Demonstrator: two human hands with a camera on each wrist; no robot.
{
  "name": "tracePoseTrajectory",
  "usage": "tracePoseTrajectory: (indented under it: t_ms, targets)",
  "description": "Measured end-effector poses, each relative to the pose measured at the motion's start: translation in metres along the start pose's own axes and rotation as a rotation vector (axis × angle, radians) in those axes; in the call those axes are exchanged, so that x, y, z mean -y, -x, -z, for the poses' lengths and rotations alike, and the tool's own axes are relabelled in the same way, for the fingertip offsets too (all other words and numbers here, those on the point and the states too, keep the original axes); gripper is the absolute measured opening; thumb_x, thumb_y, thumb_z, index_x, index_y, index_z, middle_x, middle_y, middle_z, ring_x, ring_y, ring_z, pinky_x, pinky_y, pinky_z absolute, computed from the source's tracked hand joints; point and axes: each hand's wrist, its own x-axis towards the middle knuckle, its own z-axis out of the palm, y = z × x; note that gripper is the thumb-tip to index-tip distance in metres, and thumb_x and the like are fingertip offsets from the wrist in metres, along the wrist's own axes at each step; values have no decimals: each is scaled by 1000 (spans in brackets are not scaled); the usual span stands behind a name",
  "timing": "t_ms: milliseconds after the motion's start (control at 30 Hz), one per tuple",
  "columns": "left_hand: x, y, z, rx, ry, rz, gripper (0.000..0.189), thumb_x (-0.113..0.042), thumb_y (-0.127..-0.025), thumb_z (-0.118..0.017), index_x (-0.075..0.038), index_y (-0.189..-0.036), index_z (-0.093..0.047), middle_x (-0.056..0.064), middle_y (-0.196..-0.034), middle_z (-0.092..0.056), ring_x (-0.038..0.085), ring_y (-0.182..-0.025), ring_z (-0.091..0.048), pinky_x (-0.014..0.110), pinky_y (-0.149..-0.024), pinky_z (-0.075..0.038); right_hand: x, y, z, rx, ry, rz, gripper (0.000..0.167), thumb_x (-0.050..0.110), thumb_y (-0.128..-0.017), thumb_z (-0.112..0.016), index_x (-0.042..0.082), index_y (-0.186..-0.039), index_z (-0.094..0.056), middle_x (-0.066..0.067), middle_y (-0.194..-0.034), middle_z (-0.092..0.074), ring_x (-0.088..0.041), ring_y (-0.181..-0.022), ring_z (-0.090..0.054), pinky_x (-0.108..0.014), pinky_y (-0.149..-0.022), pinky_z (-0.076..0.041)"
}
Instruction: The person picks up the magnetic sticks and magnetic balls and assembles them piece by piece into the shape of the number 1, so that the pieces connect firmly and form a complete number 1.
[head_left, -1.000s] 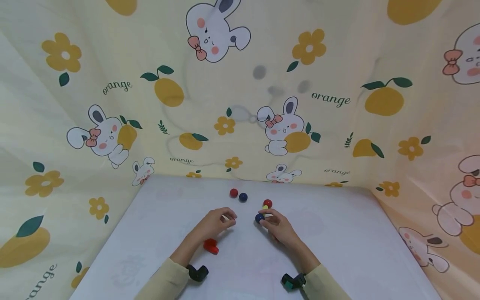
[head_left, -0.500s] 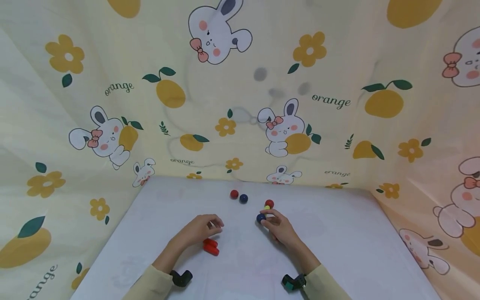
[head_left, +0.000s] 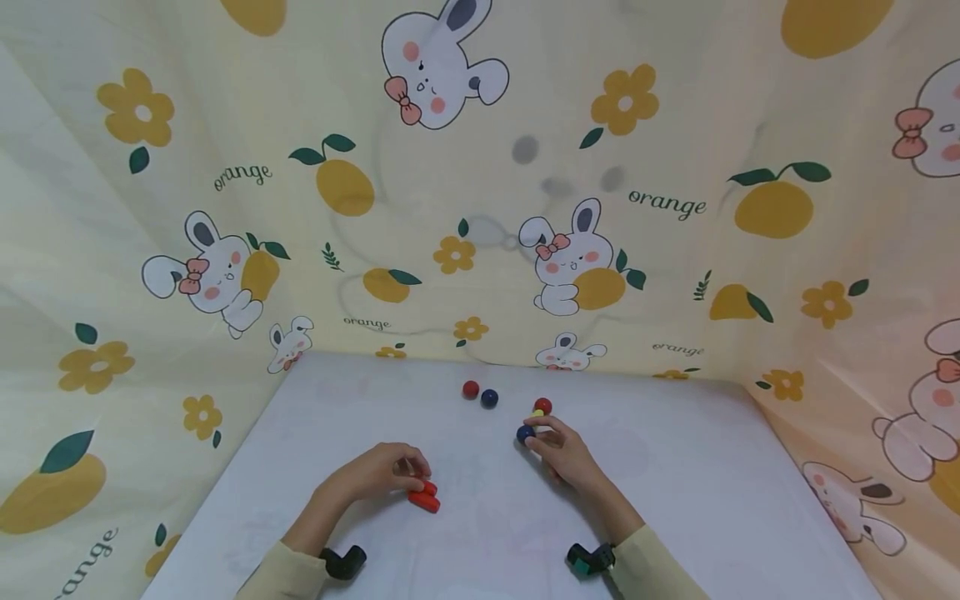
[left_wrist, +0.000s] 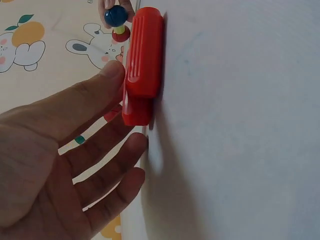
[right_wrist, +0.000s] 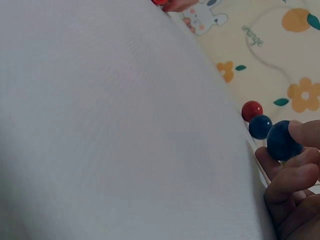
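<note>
My right hand (head_left: 562, 450) pinches a dark blue ball (head_left: 525, 434) between thumb and fingers. A short yellow piece (left_wrist: 120, 29) sits between that ball and a red ball (head_left: 543, 406), the three in a line. My left hand (head_left: 381, 471) is at two red rounded bars (head_left: 424, 502) lying side by side on the table. Its thumb tip is right at the bars, and its other fingers are spread and loosely bent beside them. In the left wrist view the nearer ridged bar (left_wrist: 145, 52) partly hides the other one (left_wrist: 137, 112).
Toward the back of the white table (head_left: 480, 550) lie a loose red ball (head_left: 470, 390) and a loose blue ball (head_left: 490, 398), close together. A cloth printed with rabbits and oranges (head_left: 420, 175) hangs behind the table and along both sides.
My left hand has moved left and nearer to me, from the middle of the table to the red bars. My right hand stays almost still with the blue ball.
</note>
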Motion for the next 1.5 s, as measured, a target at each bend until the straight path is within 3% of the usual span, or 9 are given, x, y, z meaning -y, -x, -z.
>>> tracePoseTrajectory:
  t_ms: [300,533,833,1100,1500]
  targets:
    - [0,2,0,12,-38,22,15,-18,-95,-83,-22,-108,-77,-12,-102,-72,14,-95,-62,35,-86,-53,-3,-2,0,-29,-9,2,43,26,-104,-74,23,-145,-63,-9,-115,-69,-20,-51,-45,-27,-46,-39]
    - [3,4,0,20,-20,15,15,-16,-97,-82,-21,-110,-78,-9,-104,-72,16,-97,-61,37,-87,-53,-4,-3,0,-20,-18,-1,43,26,-104,-74,23,-145,-63,-10,-115,-69,-17,-52,-46,-25,-47,-40]
    - [11,2,-4,4,-27,-3,15,-19,-97,-82,-23,-111,-78,-12,-103,-70,9,-93,-60,29,-84,-52,-6,-2,-1,-58,3,4,39,26,-102,-77,25,-139,-68,-6,-109,-71,-14,-49,-44,-25,-43,-38]
    - [7,1,-5,-3,-45,8,14,-17,-96,-82,-23,-108,-78,-10,-102,-70,15,-93,-58,32,-82,-51,-6,-2,-1,-64,8,0,39,26,-102,-77,24,-140,-67,-6,-109,-71,-15,-49,-44,-25,-43,-38]
    - [3,-2,-5,-6,-39,34,11,-19,-99,-80,-21,-109,-75,-10,-100,-68,14,-91,-60,31,-82,-52,-4,-1,0,-54,12,5,40,28,-102,-76,25,-141,-66,-6,-108,-71,-16,-49,-45,-26,-44,-38]
